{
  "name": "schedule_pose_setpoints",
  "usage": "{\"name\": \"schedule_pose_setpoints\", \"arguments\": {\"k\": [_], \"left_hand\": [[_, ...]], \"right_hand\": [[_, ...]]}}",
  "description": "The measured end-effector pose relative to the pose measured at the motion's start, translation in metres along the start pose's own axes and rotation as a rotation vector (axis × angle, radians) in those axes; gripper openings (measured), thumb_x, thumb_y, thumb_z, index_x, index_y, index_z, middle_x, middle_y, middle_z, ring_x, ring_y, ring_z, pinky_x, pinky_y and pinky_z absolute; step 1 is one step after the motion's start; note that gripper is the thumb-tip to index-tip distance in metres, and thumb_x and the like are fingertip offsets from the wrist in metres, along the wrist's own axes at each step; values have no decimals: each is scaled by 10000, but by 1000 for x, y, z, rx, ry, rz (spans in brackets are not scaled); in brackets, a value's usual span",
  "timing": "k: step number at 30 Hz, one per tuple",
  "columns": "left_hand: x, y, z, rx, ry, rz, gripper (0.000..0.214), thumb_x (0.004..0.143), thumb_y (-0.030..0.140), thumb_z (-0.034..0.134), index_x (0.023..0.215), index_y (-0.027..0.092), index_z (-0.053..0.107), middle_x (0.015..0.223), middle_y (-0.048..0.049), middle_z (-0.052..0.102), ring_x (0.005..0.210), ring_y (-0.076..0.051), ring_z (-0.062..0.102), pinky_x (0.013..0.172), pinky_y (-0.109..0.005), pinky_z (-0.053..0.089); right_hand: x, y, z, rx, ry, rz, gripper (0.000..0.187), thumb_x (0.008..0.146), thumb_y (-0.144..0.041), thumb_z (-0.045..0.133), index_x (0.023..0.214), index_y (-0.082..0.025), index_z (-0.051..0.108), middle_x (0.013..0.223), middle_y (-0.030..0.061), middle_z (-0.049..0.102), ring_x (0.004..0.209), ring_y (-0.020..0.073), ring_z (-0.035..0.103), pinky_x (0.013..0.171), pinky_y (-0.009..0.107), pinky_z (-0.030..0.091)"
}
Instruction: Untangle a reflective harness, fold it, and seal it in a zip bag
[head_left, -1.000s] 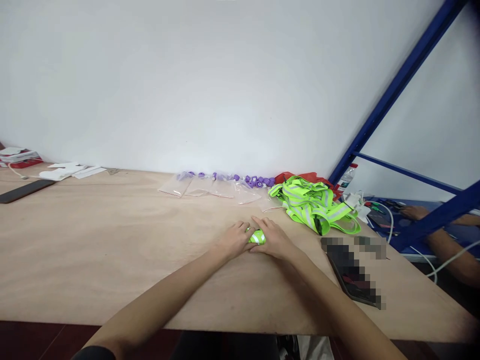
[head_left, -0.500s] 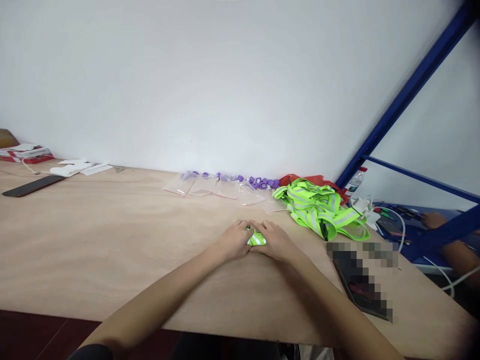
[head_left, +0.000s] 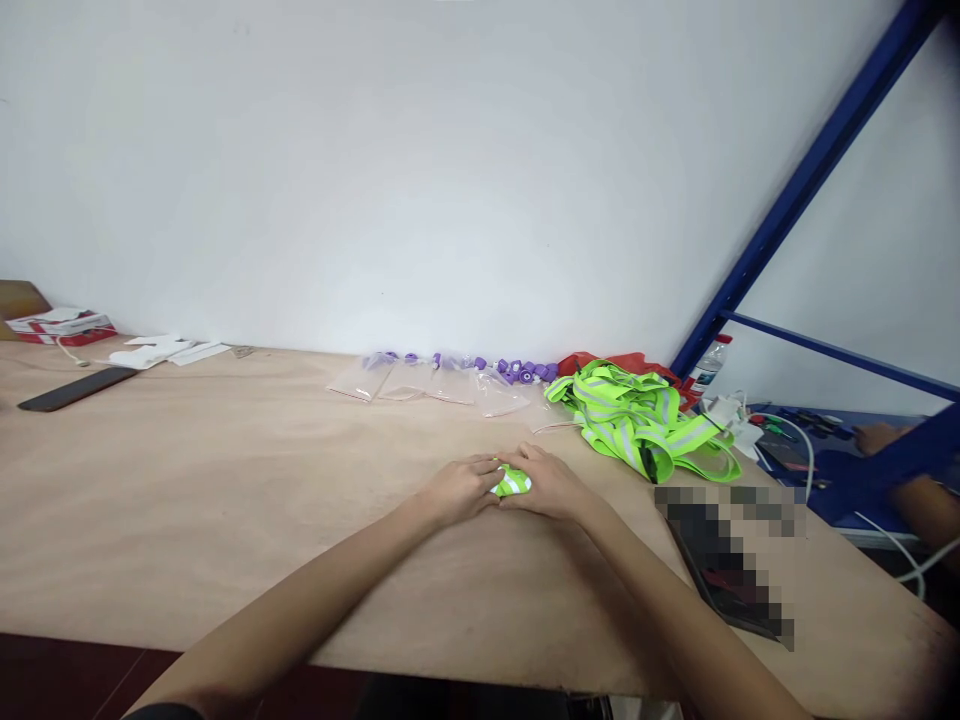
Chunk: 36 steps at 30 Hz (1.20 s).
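Both my hands meet low over the wooden table around a small folded bundle of lime-green reflective strap (head_left: pixel 514 482) with pale stripes. My left hand (head_left: pixel 461 490) closes on its left side, fingers pointing right. From the other side my right hand (head_left: pixel 551 482) wraps it, its fingertips close to those of the left. Part of the bundle is hidden under the fingers. Beyond my right hand lies a loose heap of the same lime-green reflective straps (head_left: pixel 630 410). Clear plastic bags (head_left: pixel 454 385) lie in a row behind my hands, with several small purple pieces (head_left: pixel 527 373) along them.
Red fabric (head_left: pixel 611 362) sits behind the strap heap, beside a bottle (head_left: pixel 709 365). A dark, partly pixelated device (head_left: pixel 724 570) lies at right. A blue metal frame (head_left: pixel 817 170) rises there, with another person's arm (head_left: pixel 919 510) behind it. Papers (head_left: pixel 161 352) and a dark flat bar (head_left: pixel 79 388) lie left.
My left hand's fingers have shifted and flattened over the bundle's left side. My right hand stays nearly in place. The view has tilted slightly.
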<state>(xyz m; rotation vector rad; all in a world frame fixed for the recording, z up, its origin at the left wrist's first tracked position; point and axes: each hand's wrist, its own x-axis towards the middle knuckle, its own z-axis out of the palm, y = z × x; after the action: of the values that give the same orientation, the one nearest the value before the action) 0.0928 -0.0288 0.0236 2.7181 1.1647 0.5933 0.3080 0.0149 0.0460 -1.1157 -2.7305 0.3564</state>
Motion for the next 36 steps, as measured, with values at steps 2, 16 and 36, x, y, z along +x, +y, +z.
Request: {"name": "schedule_pose_setpoints", "arguments": {"k": [2, 16, 36], "left_hand": [[-3, -1, 0, -23, 24, -2, 265, 946, 266, 620, 1192, 176, 661, 1328, -115, 640, 1304, -254, 552, 1119, -374, 442], [-12, -3, -8, -137, 75, -17, 238, 936, 243, 626, 1171, 214, 646, 1252, -93, 605, 1148, -219, 596, 986, -326, 500], [-10, -6, -25, -208, 10, 13, 244, 900, 277, 640, 1135, 216, 615, 1210, -90, 616, 1109, -224, 605, 937, -314, 502]], "right_hand": [[-1, -2, -1, 20, 10, -7, 632, 793, -498, 762, 1365, -293, 586, 1121, 68, 601, 1023, 249, 609, 844, 322, 480], [-2, -11, 2, 24, 36, -58, 519, 862, -432, 676, 1329, -252, 538, 1302, 89, 633, 1145, 295, 581, 946, 396, 444], [1, -13, 4, 166, 82, 28, 501, 805, -464, 734, 1259, -279, 626, 1245, 63, 687, 1116, 292, 611, 932, 405, 473]]}}
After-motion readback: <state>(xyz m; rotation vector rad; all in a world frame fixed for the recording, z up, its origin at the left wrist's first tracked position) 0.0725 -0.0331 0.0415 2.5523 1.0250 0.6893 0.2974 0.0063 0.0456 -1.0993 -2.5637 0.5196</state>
